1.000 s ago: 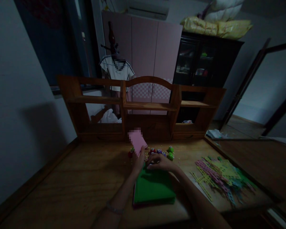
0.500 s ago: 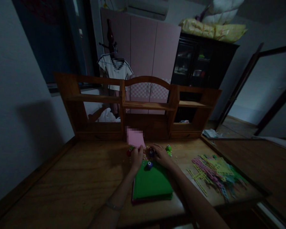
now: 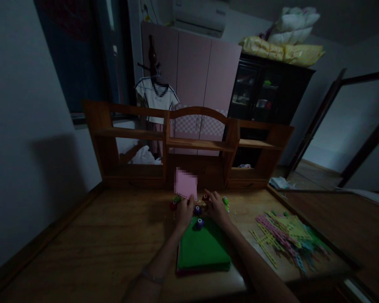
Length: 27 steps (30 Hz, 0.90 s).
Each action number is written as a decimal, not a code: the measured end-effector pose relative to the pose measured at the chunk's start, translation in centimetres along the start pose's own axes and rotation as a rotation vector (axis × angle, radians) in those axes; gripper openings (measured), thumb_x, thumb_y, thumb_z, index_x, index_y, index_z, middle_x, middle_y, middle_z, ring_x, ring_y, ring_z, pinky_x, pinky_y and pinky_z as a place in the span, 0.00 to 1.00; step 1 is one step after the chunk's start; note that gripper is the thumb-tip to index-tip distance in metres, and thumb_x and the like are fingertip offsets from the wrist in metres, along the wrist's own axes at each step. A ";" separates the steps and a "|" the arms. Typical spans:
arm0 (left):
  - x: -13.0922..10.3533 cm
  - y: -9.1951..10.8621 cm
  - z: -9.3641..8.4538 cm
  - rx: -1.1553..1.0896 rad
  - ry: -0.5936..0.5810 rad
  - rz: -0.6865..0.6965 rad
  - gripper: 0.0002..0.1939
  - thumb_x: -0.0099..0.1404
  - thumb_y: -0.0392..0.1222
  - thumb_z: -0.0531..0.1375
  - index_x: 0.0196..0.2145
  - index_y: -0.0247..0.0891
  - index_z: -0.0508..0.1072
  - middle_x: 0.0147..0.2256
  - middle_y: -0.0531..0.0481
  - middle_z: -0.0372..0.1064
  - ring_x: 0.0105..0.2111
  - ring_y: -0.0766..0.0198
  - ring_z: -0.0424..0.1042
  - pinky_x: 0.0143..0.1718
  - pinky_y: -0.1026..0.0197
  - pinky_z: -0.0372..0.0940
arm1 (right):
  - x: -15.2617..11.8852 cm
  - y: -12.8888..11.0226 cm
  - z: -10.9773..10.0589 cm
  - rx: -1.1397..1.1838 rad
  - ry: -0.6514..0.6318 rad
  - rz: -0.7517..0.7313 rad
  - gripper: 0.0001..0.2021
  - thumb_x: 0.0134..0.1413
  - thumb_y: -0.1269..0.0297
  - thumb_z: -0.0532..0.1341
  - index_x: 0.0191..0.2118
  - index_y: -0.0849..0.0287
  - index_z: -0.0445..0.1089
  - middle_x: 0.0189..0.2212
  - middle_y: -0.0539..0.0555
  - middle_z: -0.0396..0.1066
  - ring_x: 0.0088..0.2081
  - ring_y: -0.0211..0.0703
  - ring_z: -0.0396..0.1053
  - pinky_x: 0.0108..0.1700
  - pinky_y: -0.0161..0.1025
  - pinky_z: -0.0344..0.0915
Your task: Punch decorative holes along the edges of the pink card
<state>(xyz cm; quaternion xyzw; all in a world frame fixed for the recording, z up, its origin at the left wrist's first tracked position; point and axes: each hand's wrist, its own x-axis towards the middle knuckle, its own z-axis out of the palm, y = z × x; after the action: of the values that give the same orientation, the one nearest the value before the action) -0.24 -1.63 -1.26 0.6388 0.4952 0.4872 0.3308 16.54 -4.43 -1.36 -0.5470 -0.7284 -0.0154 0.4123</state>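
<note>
My left hand (image 3: 185, 211) pinches the lower edge of a pink sheet (image 3: 186, 184), which stands up above the desk. Across from it, my right hand (image 3: 215, 206) is beside a dark red object (image 3: 205, 197); its fingers are bent, and whether they grip anything is too dark to tell. Small light pieces (image 3: 199, 203) lie between the hands. A purple object (image 3: 200, 223) sits on the stacked green sheets (image 3: 204, 248), with another purple one (image 3: 197, 209) just behind. A red object (image 3: 173, 205) lies left of my left hand, and a green object (image 3: 225, 200) lies right of my right hand.
A pile of pink, yellow, blue and green perforated strips (image 3: 286, 233) covers the right part of the wooden desk (image 3: 113, 244). Along the back edge stands a wooden shelf unit (image 3: 197, 145). A shirt (image 3: 158, 99) hangs behind it.
The view has shifted slightly. My left hand and the pink sheet have moved a little to the right. My right hand's fingers are now raised more, and the dark red object shows beside them.
</note>
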 end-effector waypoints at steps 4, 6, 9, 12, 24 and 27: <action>0.1 -0.1 0.0 0.001 0.019 0.030 0.26 0.65 0.58 0.46 0.23 0.37 0.70 0.22 0.46 0.69 0.25 0.60 0.69 0.26 0.63 0.54 | 0.3 0.2 -0.5 0.178 0.114 0.106 0.16 0.59 0.66 0.54 0.53 0.54 0.65 0.44 0.57 0.63 0.44 0.47 0.65 0.45 0.45 0.64; 0.1 -0.1 0.0 0.006 0.013 0.042 0.26 0.65 0.58 0.46 0.23 0.37 0.70 0.22 0.46 0.69 0.26 0.60 0.69 0.27 0.63 0.54 | 0.5 0.3 -0.7 0.351 0.158 0.170 0.15 0.59 0.61 0.55 0.51 0.55 0.65 0.46 0.57 0.63 0.45 0.47 0.66 0.45 0.44 0.66; 0.1 -0.1 0.1 0.002 -0.020 0.039 0.26 0.65 0.59 0.46 0.22 0.37 0.69 0.21 0.47 0.68 0.25 0.61 0.68 0.27 0.63 0.54 | 0.8 0.3 -0.8 0.696 0.220 0.299 0.17 0.55 0.55 0.58 0.49 0.56 0.65 0.46 0.57 0.66 0.47 0.47 0.67 0.46 0.44 0.66; 0.0 0.0 0.2 -0.015 -0.048 0.024 0.27 0.64 0.59 0.46 0.20 0.37 0.68 0.19 0.48 0.66 0.23 0.62 0.67 0.25 0.63 0.53 | 1.1 0.2 -0.8 0.961 0.243 0.430 0.22 0.46 0.51 0.65 0.45 0.57 0.67 0.43 0.57 0.70 0.45 0.47 0.68 0.45 0.43 0.66; 0.1 0.0 0.4 0.004 -0.020 0.039 0.27 0.65 0.59 0.46 0.22 0.36 0.69 0.21 0.48 0.68 0.24 0.63 0.66 0.27 0.63 0.53 | 0.9 -1.2 -1.2 1.193 -0.054 0.667 0.20 0.37 0.54 0.70 0.37 0.59 0.74 0.33 0.54 0.72 0.26 0.36 0.65 0.28 0.34 0.63; 0.1 -0.1 0.5 0.018 -0.025 0.054 0.26 0.65 0.58 0.46 0.23 0.36 0.70 0.23 0.46 0.70 0.26 0.61 0.68 0.28 0.63 0.54 | 0.7 -1.7 -1.1 1.153 -0.128 0.658 0.23 0.37 0.55 0.70 0.43 0.57 0.73 0.34 0.53 0.72 0.24 0.34 0.63 0.25 0.33 0.61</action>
<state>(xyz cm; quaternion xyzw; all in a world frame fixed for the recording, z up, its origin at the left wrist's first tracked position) 0.25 -1.42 -1.49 0.6609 0.4778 0.4835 0.3179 15.78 -5.08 0.56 -0.4328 -0.4381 0.5356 0.5778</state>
